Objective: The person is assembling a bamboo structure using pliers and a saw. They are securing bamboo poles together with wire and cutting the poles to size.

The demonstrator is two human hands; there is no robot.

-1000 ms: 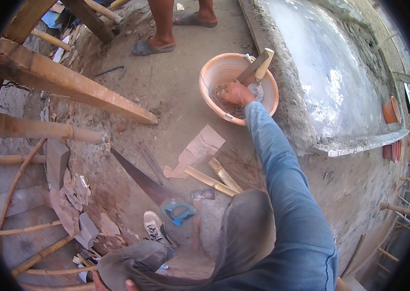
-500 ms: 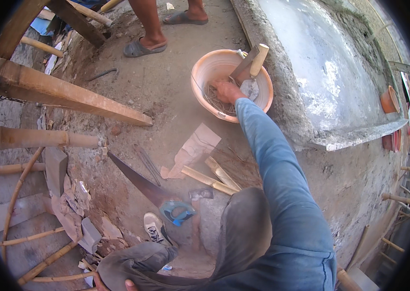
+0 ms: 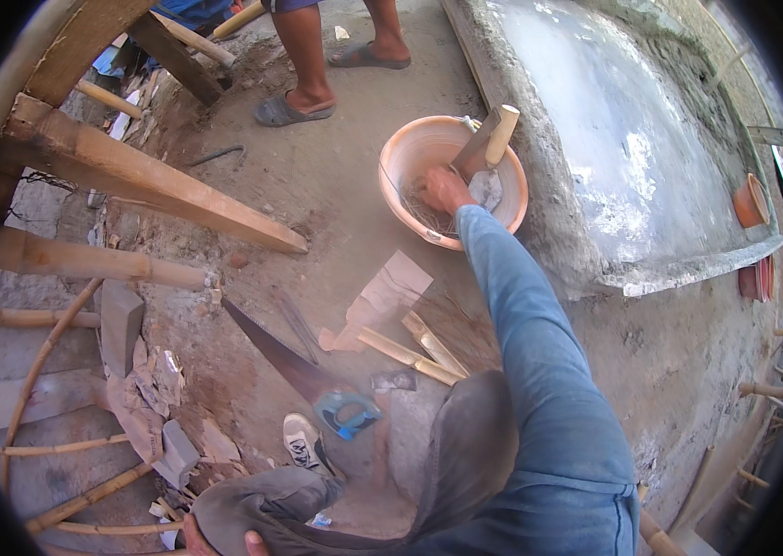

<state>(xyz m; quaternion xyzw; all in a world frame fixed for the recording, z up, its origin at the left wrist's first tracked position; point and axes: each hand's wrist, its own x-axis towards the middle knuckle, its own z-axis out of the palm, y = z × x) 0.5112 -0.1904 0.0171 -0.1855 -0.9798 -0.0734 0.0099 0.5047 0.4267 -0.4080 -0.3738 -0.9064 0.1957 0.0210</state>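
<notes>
My right hand [image 3: 448, 190] reaches down into a peach-coloured tub [image 3: 395, 148]. Its fingers are curled in among thin nails or wire pieces [image 3: 433, 219]; what they hold, if anything, I cannot make out. Beside that hand, a trowel [image 3: 501, 139] with a pale wooden handle leans in the tub, next to a flat brown blade [image 3: 473, 146]. At the lower left edge, my left hand [image 3: 253, 543] rests around my bent knee, thumb and fingers apart on either side, the rest hidden. On the ground before me lie a handsaw [image 3: 285, 357] with a blue handle and a hammer [image 3: 393, 381].
Split bamboo pieces [image 3: 410, 353] and torn brown paper [image 3: 391, 292] lie near the saw. A wooden beam [image 3: 169, 194] and bamboo poles [image 3: 95, 259] jut in from the left. Another person's sandalled feet [image 3: 294, 107] stand beyond. A raised cement slab [image 3: 595, 139] borders the tub's right.
The view has shifted, so the surroundings sit slightly farther right and lower. My right hand stays in the tub, its fingers now more curled. The left hand keeps to the knee.
</notes>
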